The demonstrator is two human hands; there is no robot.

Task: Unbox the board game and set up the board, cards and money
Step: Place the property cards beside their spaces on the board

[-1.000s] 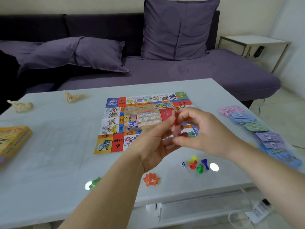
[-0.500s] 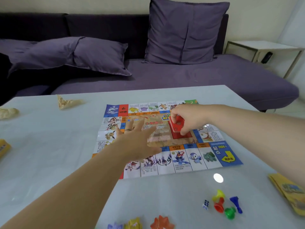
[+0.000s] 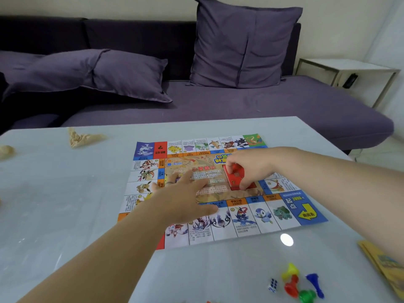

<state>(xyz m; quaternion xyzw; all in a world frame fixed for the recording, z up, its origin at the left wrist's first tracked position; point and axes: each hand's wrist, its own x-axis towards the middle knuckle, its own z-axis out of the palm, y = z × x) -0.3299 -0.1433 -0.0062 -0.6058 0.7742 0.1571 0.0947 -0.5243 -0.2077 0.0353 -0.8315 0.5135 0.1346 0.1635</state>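
Since half a second ago the right hand (image 3: 251, 165) has lowered the red cards (image 3: 237, 178) onto the red field. On the tabletop (image 3: 65, 204) the board (image 3: 269, 215) lies unfolded, so that step seems done. The yellow box (image 3: 384, 265) at the right edge hides its inside. The left hand (image 3: 188, 197) is spread flat on the board; the right pinches the cards. Pawns (image 3: 299, 283) and die (image 3: 272, 285) lie near; money is not visible.

One head-worn view
It looks forward and down over the worktop (image 3: 54, 215), close above it, facing the sofa (image 3: 262, 110).
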